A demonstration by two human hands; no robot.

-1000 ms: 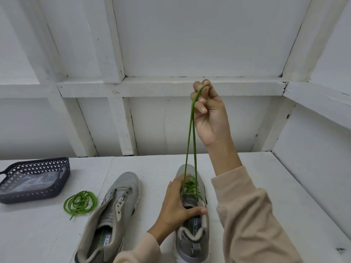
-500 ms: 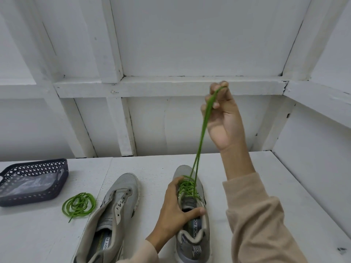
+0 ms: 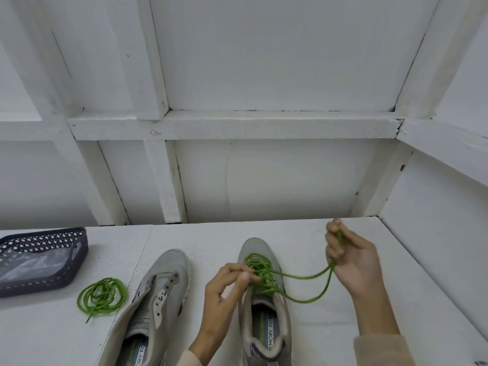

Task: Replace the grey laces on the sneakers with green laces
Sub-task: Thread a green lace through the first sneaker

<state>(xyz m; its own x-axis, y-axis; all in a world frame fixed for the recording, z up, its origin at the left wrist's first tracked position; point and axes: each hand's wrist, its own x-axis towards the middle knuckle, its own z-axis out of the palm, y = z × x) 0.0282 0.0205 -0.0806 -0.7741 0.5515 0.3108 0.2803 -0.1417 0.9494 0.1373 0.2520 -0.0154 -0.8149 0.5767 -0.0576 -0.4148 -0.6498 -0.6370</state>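
— Where is there room on the desk (image 3: 412, 294)?
— At twelve o'clock, a bare strip from the right sneaker (image 3: 260, 247) toe to the back wall (image 3: 264, 180); at three o'clock, bare board beyond the right hand (image 3: 353, 262).
— What's in the way?
— The slack green lace (image 3: 311, 276) sags from right sneaker to right hand at two o'clock. The left hand (image 3: 224, 286) fills the gap beside the left sneaker (image 3: 163, 273). At nine o'clock, coiled lace (image 3: 101, 297) and basket (image 3: 79, 249).
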